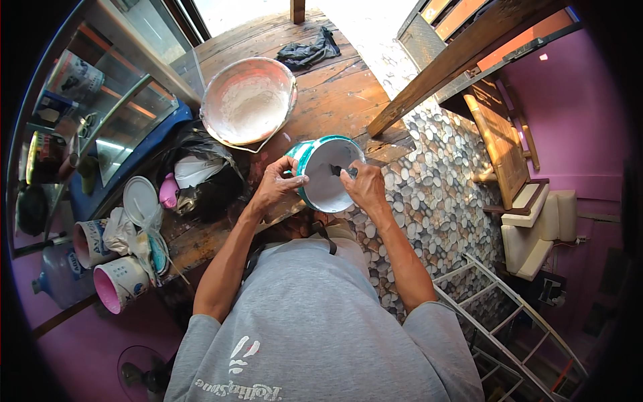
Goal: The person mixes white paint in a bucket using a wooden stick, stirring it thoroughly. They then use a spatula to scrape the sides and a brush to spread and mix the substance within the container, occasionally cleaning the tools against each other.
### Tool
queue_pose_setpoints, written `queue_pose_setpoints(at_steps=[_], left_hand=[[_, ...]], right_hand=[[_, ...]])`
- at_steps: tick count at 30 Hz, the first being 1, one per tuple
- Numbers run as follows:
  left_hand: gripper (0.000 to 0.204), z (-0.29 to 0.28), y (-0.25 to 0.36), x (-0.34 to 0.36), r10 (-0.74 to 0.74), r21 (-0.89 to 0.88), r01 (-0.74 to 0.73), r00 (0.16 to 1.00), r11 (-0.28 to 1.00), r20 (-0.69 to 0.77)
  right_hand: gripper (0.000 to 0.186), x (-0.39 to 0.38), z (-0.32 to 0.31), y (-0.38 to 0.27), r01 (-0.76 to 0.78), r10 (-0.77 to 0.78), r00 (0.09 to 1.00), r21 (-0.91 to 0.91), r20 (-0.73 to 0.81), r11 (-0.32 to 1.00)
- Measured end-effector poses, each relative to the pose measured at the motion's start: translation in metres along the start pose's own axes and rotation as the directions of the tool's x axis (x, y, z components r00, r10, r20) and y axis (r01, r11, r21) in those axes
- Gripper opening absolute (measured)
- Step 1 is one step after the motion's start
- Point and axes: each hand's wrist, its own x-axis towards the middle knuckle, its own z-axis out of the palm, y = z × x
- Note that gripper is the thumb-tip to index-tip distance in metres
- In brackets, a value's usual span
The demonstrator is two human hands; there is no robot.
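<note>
Purple walls point(562, 107) and a pebble-patterned floor point(429, 201) surrounded the worn plank table point(335, 84). At its edge, a teal-rimmed bucket point(327, 193) was tilted; the left hand point(276, 182) pinched its rim, the right hand point(366, 186) gripped a dark tool handle point(351, 172).

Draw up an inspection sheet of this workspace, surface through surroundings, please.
Surface: wooden table, stained planks.
Job's things: tilted white-and-teal bucket; dark-handled tool inside it; wide pail containing whitish powdery material.
Clutter: crumpled black cloth or bag; black plastic bag; round pale lid; pink-lined bucket.
Hands: left hand, fingers at the bucket's rim; right hand gripping the tool.
Cables: apparently a thin pale cord near the cream seat.
Surroundings: pebble-patterned floor, metal ladder, purple wall.
</note>
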Motion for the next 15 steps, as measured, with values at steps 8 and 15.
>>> queue_pose_setpoints(at_steps=[8, 15], left_hand=[[0.023, 0.002, -0.003, 0.001, 0.014, 0.009, -0.014, 0.999, 1.0, 0.031], [0.024, 0.001, -0.006, 0.006, 0.059, 0.038, -0.06, 0.998, 0.997, 0.017]], right_hand=[[0.03, 0.018, 0.004, -0.009, 0.115, -0.1, 0.989, 0.14, -0.109, 0.983], [0.026, -0.006, 0.008, -0.013, 0.309, -0.322, 0.945, 0.177, 0.053, 0.934]])
